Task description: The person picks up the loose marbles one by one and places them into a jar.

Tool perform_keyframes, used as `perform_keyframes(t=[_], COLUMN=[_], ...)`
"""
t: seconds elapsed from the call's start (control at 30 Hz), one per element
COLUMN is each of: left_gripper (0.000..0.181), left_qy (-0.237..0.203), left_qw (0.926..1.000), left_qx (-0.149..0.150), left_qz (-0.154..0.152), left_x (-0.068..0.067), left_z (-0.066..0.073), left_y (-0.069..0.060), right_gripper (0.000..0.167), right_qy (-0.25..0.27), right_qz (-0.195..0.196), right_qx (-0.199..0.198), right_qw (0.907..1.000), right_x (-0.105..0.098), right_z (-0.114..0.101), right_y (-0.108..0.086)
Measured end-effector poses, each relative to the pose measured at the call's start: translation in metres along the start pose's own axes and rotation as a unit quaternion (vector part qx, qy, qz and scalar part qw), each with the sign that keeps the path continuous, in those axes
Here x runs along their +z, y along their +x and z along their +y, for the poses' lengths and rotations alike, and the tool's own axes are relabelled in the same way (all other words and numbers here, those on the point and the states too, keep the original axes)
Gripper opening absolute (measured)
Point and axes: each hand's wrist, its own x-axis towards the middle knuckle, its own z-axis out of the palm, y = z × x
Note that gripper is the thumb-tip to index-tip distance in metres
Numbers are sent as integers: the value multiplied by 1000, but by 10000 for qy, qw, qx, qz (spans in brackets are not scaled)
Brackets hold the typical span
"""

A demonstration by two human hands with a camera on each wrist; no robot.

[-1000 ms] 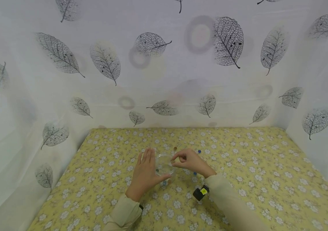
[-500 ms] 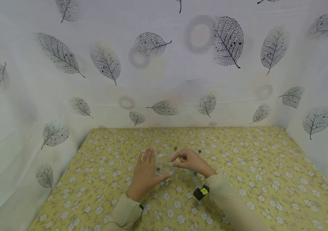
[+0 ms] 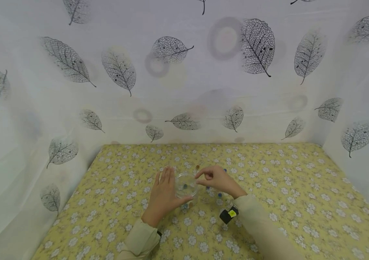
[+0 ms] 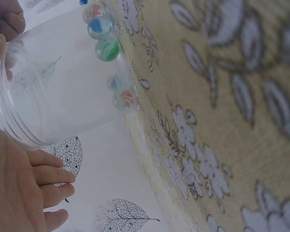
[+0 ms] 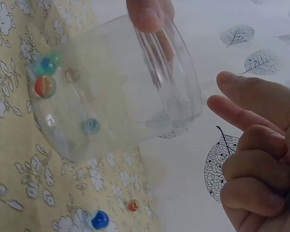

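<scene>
A clear plastic jar [image 3: 185, 177] stands on the flowered cloth, its mouth upward. Several glass marbles [image 5: 45, 86] lie at its bottom, orange, blue and green among them. My left hand [image 3: 161, 198] rests against the jar near its rim, fingers straight along one side and thumb across the near side. To the right of the mouth is my right hand [image 3: 218, 180], apart from the jar. Its thumb and index finger stretch toward the rim with no object seen between their tips, while the other fingers are curled, as the right wrist view shows.
Loose marbles lie on the cloth [image 3: 285, 216] around the jar: an orange marble [image 3: 197, 167] behind it, a blue marble [image 3: 220, 195] at its right, another blue marble [image 3: 225, 170] farther back. A leaf-printed white curtain [image 3: 184, 90] encloses the back and sides.
My right hand has drawn slightly right, away from the jar's rim. A dark marble inside the jar has shifted rightward. A marble beneath the right hand now shows. My left hand stays put.
</scene>
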Motion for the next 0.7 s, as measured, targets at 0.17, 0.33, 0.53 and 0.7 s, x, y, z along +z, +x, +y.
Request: perform_keyframes(t=[0.17,0.33,0.53,0.7], left_gripper=[115,116,116,116], left_qy=[-25,-43,-45,-94], left_qw=[10000,10000,9998,9999], left_qx=[-32,-14,59,16], left_qz=[11,82,188,92], left_x=[0,2,4,4], left_z=[1,0,-2,-1], left_y=[0,0,0,0], right_gripper=[24,22,22,25], right_qy=[-15,-140,13,139], right_qz=[124,328,552,640], right_qx=[117,178,359,573], right_qw=[9999,9992,9978,9962], right_x=[-13,-28,-44,-52], right_z=[1,9,19,27], right_y=[-3,-4,-7,-9])
